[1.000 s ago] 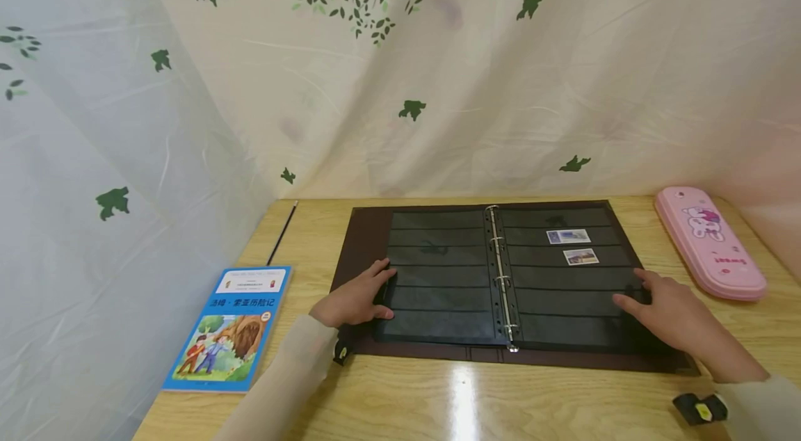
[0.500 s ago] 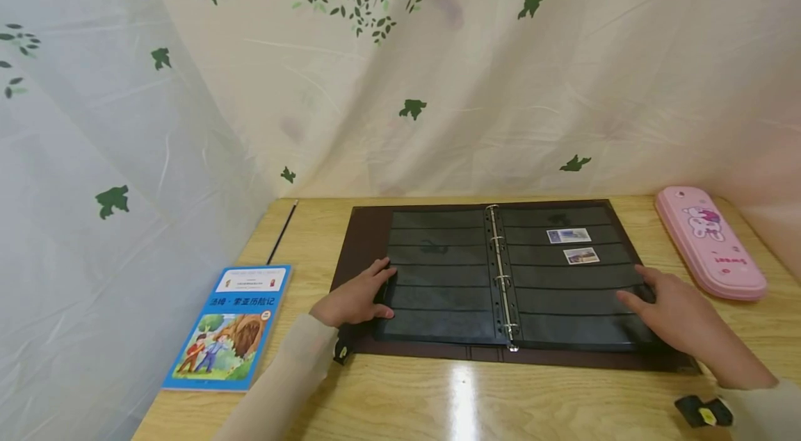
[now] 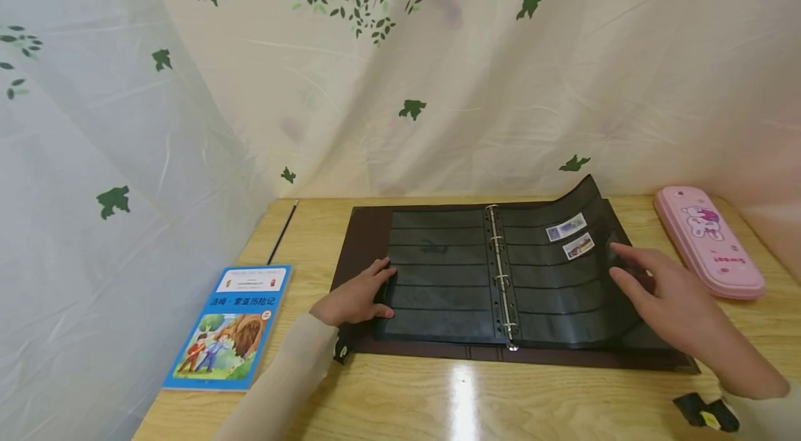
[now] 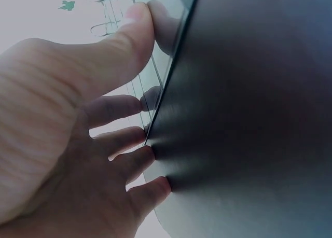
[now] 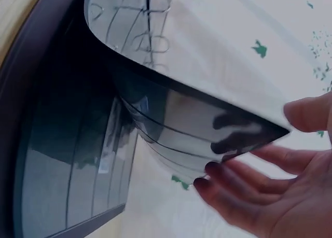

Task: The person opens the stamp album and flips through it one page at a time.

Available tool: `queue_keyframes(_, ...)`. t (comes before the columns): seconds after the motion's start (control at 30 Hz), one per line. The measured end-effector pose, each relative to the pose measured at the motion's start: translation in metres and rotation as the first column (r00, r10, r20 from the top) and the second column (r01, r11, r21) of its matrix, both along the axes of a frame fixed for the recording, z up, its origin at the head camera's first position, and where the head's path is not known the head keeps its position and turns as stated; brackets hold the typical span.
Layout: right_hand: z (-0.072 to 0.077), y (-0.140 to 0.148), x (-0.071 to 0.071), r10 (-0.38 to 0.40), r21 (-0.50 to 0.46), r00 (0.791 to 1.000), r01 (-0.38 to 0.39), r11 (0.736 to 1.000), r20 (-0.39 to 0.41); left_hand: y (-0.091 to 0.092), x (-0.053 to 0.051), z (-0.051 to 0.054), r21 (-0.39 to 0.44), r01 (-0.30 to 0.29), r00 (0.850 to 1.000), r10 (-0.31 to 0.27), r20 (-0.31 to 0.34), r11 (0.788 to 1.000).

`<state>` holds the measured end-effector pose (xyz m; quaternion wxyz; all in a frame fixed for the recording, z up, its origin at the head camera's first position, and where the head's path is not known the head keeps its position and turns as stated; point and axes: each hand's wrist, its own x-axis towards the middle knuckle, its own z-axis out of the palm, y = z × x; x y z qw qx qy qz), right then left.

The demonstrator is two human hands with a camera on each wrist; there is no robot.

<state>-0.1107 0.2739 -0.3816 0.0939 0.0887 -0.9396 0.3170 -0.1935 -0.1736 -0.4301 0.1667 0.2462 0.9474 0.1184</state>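
A dark ring binder [image 3: 359, 239] lies open, with black stock-sheet pages and a metal ring spine [image 3: 498, 274]. Two stamps, an upper [image 3: 566, 227] and a lower [image 3: 578, 246], sit on the right-hand page [image 3: 557, 302]. That page's outer edge is raised and curved. At this edge is my right hand [image 3: 672, 309]; in the right wrist view its fingers [image 5: 244, 183] touch the raised page from its underside, and the thumb stands off its corner. My left hand [image 3: 357, 295] rests spread on the left cover and page edge, the fingertips touching the dark surface in the left wrist view.
A blue picture book [image 3: 228, 330] lies at the left, with a dark pencil [image 3: 283, 232] beyond it. At the right is a pink pencil case [image 3: 710, 243]. A leaf-printed cloth [image 3: 350, 121] hangs behind the wooden table [image 3: 400, 399].
My right hand has moved left and slightly up with the right page's outer edge, which has risen from lying flat into a curve. The left hand has stayed in place.
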Motion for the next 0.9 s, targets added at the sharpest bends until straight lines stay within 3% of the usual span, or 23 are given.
queue_keyframes(0.23, 0.005, -0.014, 0.002, 0.126, -0.057, 0.979, -0.136, 0.989, -0.158, 0.001, 0.0, 0.001, 0.009, 0.004, 1.0, -0.004, -0.002, 1.0)
queue_keyframes(0.37, 0.007, -0.022, 0.002, 0.189, -0.093, 0.96, -0.211, 0.973, -0.206, 0.0, 0.0, 0.001, 0.01, 0.009, 1.0, -0.009, -0.004, 1.0)
queue_keyframes(0.6, 0.015, -0.032, 0.001, 0.236, -0.103, 0.938, -0.269, 0.958, -0.255, -0.001, 0.0, 0.0, 0.005, 0.007, 1.0, -0.007, -0.004, 1.0)
queue_keyframes(0.73, 0.024, -0.037, 0.001, 0.266, -0.133, 0.922, -0.312, 0.941, -0.281, -0.001, 0.0, 0.0, 0.009, 0.004, 1.0, -0.004, -0.001, 1.0)
queue_keyframes(0.9, 0.036, -0.047, 0.001, 0.31, -0.193, 0.886, -0.389, 0.901, -0.345, -0.001, 0.0, -0.001, 0.003, 0.0, 1.0, 0.0, -0.001, 1.0)
